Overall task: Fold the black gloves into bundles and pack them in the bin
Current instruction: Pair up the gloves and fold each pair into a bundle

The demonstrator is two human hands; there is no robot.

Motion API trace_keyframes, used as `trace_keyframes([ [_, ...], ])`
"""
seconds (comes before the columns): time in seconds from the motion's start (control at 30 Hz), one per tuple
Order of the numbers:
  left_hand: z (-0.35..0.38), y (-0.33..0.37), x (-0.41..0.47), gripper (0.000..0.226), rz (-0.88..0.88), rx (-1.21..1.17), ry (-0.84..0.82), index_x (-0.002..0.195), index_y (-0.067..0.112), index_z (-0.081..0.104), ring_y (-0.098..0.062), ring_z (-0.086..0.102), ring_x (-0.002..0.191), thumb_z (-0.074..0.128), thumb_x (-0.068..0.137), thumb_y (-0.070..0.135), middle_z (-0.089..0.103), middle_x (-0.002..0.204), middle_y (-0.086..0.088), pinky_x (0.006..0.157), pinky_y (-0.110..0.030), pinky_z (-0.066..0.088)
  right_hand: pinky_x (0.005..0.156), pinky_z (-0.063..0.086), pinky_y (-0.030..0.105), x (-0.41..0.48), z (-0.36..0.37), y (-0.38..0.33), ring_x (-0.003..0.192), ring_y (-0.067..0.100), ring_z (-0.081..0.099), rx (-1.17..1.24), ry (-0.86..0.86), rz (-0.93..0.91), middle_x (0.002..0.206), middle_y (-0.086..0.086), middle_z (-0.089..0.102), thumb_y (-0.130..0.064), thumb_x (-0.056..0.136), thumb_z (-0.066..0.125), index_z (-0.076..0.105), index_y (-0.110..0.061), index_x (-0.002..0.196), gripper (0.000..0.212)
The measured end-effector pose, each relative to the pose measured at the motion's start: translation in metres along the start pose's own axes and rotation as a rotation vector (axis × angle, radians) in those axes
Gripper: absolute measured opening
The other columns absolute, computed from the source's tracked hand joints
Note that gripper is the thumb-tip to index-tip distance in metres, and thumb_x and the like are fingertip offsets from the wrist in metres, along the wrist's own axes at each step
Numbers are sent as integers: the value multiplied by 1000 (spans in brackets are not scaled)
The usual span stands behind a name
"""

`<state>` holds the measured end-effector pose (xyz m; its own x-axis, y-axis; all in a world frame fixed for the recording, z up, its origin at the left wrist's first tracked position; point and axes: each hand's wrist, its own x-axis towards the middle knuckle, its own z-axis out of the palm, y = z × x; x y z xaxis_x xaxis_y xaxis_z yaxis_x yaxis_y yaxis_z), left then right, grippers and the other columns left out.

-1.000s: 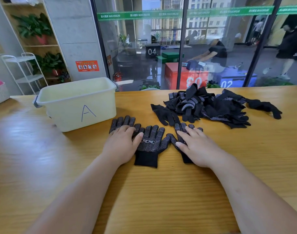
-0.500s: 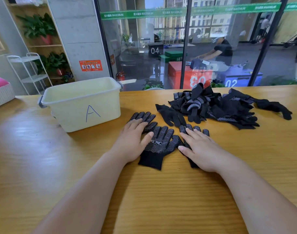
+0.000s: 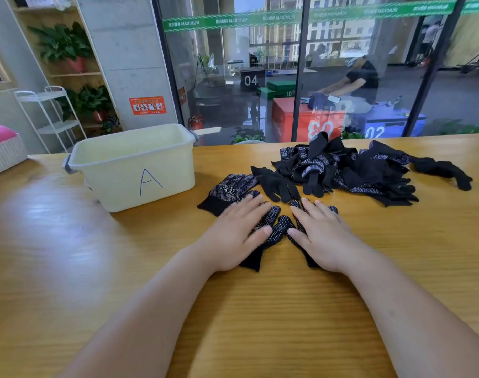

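- Palm down and flat, the left hand presses a dotted glove of black knit, studded with small white grip dots. The hand is spread wide and grips nothing.
- The right hand lies equally flat and open on a second glove. That glove's dotted fingertips and plain cuff peek out around the hand.
- Both bare forearms reach forward and converge, thumbs nearly meeting.
- A third glove lies tilted just beyond the left fingertips and shows a woven label.
- Behind, a limp, tangled pile of the same gloves sits well right of the bin.
- The bin is cream plastic, rectangular with a rounded rim, and marked "A".
- Everything rests on a glossy wood-grain table.
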<state>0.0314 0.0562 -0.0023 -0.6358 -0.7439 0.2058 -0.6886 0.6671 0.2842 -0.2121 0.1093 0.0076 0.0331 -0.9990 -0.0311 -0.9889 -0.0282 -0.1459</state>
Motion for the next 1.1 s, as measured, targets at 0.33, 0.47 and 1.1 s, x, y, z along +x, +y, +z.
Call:
trace_keyframes([
  [0.33, -13, 15, -43, 84, -190, 197, -340, 169, 38, -9, -15, -26, 160, 13, 100, 81, -21, 176, 7, 133, -44, -8, 133, -6, 47, -29, 2, -11, 161, 17, -21, -42, -121, -75, 175, -9, -22, -70, 106, 10, -9, -41, 168, 71],
  [0.47, -17, 17, -72, 78, -296, 166, -264, 171, 35, -1, -18, -18, 163, 14, 105, 74, -11, 179, 5, 133, -46, -5, 132, -8, 44, -59, 7, -25, 159, 11, -26, 0, -138, -167, 173, -12, -24, -69, 106, 13, -8, -43, 167, 70],
  [1.1, -9, 8, -83, 74, -390, 128, -25, 171, 33, 14, -20, -3, 165, 21, 107, 70, 7, 179, 3, 134, -46, 4, 132, 10, 38, -50, 16, -45, 162, 7, 8, 279, 196, -189, 174, -14, 23, -62, 109, 30, 36, -32, 165, 63],
])
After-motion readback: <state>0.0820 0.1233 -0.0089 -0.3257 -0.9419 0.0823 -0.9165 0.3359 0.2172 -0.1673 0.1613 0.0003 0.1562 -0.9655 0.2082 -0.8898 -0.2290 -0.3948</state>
